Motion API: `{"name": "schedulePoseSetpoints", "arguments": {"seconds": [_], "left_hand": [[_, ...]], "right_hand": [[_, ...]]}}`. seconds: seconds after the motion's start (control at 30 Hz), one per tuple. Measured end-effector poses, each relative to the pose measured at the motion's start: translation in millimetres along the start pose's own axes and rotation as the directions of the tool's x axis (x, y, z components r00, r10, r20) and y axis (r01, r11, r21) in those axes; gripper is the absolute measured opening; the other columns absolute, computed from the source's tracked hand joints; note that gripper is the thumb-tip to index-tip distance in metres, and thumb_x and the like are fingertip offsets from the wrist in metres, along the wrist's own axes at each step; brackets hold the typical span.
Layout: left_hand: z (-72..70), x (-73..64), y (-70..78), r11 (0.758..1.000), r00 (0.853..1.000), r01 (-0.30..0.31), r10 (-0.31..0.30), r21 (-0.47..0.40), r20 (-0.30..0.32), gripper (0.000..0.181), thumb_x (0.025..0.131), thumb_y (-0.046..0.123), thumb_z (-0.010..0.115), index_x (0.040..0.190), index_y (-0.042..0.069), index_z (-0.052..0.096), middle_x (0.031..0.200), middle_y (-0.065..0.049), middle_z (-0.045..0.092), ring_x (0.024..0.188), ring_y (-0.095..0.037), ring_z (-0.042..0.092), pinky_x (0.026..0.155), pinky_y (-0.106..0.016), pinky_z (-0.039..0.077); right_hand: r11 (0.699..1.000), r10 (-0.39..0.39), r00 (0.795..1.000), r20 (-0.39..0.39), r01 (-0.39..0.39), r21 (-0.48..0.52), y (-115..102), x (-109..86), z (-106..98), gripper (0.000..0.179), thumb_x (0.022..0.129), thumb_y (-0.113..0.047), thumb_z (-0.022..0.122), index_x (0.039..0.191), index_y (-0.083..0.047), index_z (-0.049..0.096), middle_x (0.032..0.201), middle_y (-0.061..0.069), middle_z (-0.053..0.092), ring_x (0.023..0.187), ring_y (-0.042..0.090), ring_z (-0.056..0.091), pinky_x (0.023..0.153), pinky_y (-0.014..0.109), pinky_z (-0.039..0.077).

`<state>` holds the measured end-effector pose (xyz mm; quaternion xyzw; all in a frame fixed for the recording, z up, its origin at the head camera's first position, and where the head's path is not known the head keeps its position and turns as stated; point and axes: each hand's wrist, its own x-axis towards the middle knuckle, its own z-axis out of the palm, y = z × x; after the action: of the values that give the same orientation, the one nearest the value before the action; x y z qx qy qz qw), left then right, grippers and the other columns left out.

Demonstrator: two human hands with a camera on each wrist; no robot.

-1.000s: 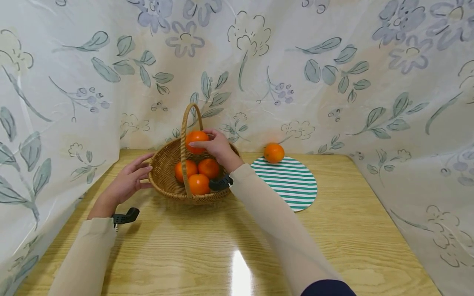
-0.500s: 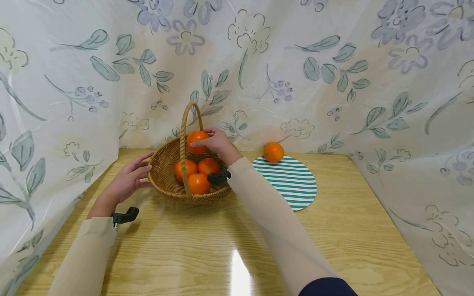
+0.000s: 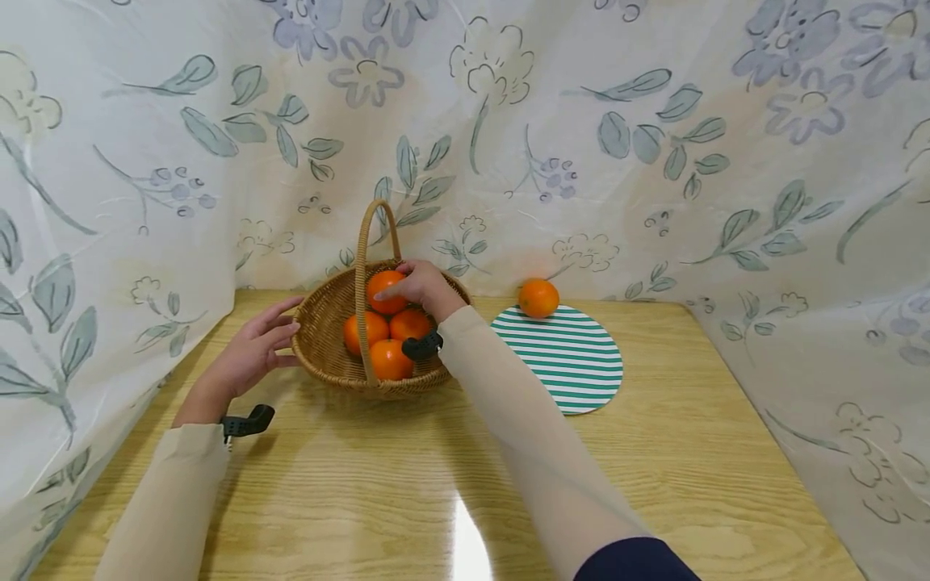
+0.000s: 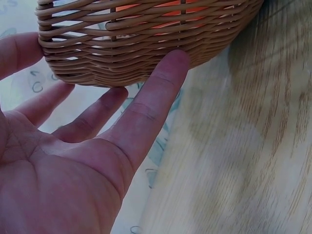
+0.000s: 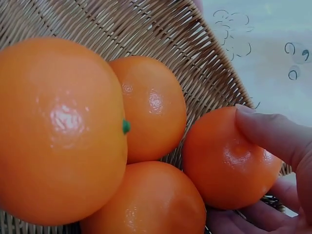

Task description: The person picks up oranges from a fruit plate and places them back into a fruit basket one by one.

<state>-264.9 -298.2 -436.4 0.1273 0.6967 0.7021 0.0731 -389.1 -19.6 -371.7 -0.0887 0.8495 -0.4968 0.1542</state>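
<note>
A wicker basket (image 3: 317, 335) with a tall arched handle stands on the table at centre left. My right hand (image 3: 430, 290) reaches inside and holds an orange (image 3: 383, 289) low at the back of the basket; the thumb lies over it and fingers pass beneath in the right wrist view. Beside it, three other oranges (image 3: 391, 360) sit together in the basket. My left hand (image 3: 250, 353) touches the basket's left side with extended fingertips; in the left wrist view its thumb and fingers rest against the woven wall (image 4: 141, 48).
A round green-and-white striped mat (image 3: 574, 355) lies right of the basket. One more orange (image 3: 538, 298) sits at its back edge. Flower-printed cloth (image 3: 508, 161) hangs behind and along both sides of the wooden table (image 3: 349, 476).
My right hand has lowered the held orange further into the basket, down near the other oranges. The left hand stays against the basket's side.
</note>
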Motion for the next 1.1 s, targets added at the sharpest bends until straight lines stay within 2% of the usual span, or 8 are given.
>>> {"name": "schedulePoseSetpoints", "arguments": {"seconds": [0.13, 0.33, 0.57, 0.7, 0.87, 1.0, 1.1], "left_hand": [[1.1, 2.4, -0.4, 1.0, 1.0, 0.0, 0.0, -0.005, -0.001, 0.062, 0.11, 0.019, 0.048, 0.164, 0.011, 0.02, 0.14, -0.014, 0.043, 0.109, -0.015, 0.069, 0.082, -0.035, 0.064], [1.8, 4.1, -0.8, 1.0, 1.0, 0.006, -0.007, -0.008, -0.005, 0.062, 0.11, 0.02, 0.049, 0.164, 0.012, 0.02, 0.141, -0.015, 0.042, 0.109, -0.015, 0.069, 0.082, -0.035, 0.064], [0.5, 4.3, -1.9, 1.0, 1.0, 0.008, -0.008, 0.007, -0.007, 0.062, 0.11, 0.02, 0.049, 0.164, 0.013, 0.02, 0.142, -0.014, 0.042, 0.11, -0.014, 0.069, 0.082, -0.035, 0.064], [-0.7, 4.0, -2.5, 1.0, 1.0, 0.011, -0.011, 0.012, -0.011, 0.062, 0.11, 0.021, 0.048, 0.165, 0.013, 0.02, 0.141, -0.012, 0.043, 0.11, -0.014, 0.069, 0.082, -0.035, 0.064], [-1.5, 3.4, -1.9, 1.0, 1.0, 0.011, -0.011, 0.019, -0.011, 0.062, 0.11, 0.021, 0.048, 0.165, 0.012, 0.019, 0.14, -0.011, 0.043, 0.109, -0.013, 0.069, 0.082, -0.035, 0.064], [-1.6, 2.9, -0.9, 1.0, 1.0, 0.007, -0.007, 0.016, -0.004, 0.062, 0.111, 0.02, 0.047, 0.165, 0.012, 0.018, 0.14, -0.011, 0.043, 0.11, -0.014, 0.069, 0.082, -0.035, 0.063], [0.2, 2.8, -0.8, 1.0, 1.0, 0.006, -0.006, 0.002, -0.001, 0.062, 0.111, 0.019, 0.047, 0.165, 0.012, 0.018, 0.139, -0.011, 0.044, 0.109, -0.014, 0.069, 0.082, -0.035, 0.063]], "right_hand": [[0.999, 0.008, 1.0, 0.008, -0.007, -0.051, 2, 1.1, -1, 0.072, 0.079, -0.024, 0.091, 0.139, -0.004, 0.056, 0.142, 0.014, 0.057, 0.122, 0.031, 0.056, 0.106, 0.04, 0.05], [0.989, 0.025, 0.999, -0.021, -0.028, -0.142, 4, 1.6, -1, 0.071, 0.08, -0.029, 0.09, 0.137, -0.003, 0.057, 0.138, 0.015, 0.059, 0.12, 0.032, 0.058, 0.104, 0.041, 0.052], [0.993, 0.011, 1.0, -0.026, -0.014, -0.121, 3, -1.3, -7, 0.067, 0.082, -0.03, 0.088, 0.137, -0.006, 0.06, 0.141, 0.012, 0.058, 0.119, 0.031, 0.059, 0.102, 0.04, 0.053], [0.996, -0.019, 1.0, -0.017, 0.017, -0.087, 4, -3.6, -12, 0.066, 0.083, -0.031, 0.087, 0.139, -0.007, 0.059, 0.142, 0.01, 0.058, 0.123, 0.028, 0.057, 0.103, 0.038, 0.052], [0.993, -0.118, 0.993, -0.022, 0.119, 0.016, 10, -7.8, -21, 0.066, 0.082, -0.028, 0.088, 0.137, -0.006, 0.06, 0.135, 0.012, 0.063, 0.12, 0.027, 0.059, 0.101, 0.036, 0.054], [0.968, -0.215, 0.976, -0.028, 0.217, 0.126, 15, -17.4, -33, 0.067, 0.083, -0.031, 0.088, 0.139, -0.008, 0.058, 0.136, 0.013, 0.064, 0.122, 0.026, 0.061, 0.103, 0.039, 0.054], [0.937, -0.283, 0.958, -0.048, 0.287, 0.199, 20, -27.5, -45, 0.065, 0.085, -0.031, 0.086, 0.14, -0.012, 0.058, 0.14, 0.013, 0.062, 0.126, 0.025, 0.061, 0.107, 0.041, 0.052]]}}
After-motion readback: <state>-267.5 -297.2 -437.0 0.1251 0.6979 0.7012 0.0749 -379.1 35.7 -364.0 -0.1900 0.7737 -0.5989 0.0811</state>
